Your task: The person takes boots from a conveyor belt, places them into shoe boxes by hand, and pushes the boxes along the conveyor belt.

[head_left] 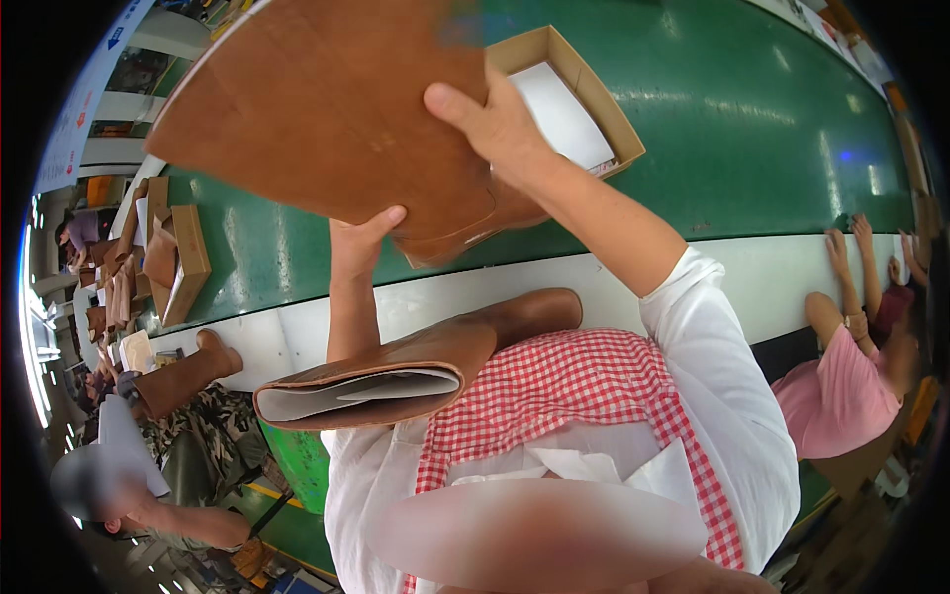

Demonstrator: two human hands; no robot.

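A large brown leather boot (327,109) is up in front of me, its wide shaft toward the upper left and its foot end low near the belt. My right hand (500,124) grips its right side, thumb across the leather. On the near edge, my left hand (363,238) is closed with its thumb on the boot; its other fingers are hidden behind it. A second brown boot (445,351) lies between my left arm and my checked apron, with white paper (361,394) inside its shaft opening.
An open cardboard box (625,148) with white paper (559,114) stands on the green belt (732,119) behind the boot. A white ledge (604,277) borders the belt. At left are another box (188,262), a brown boot (188,376) and a co-worker (188,455); people sit at right.
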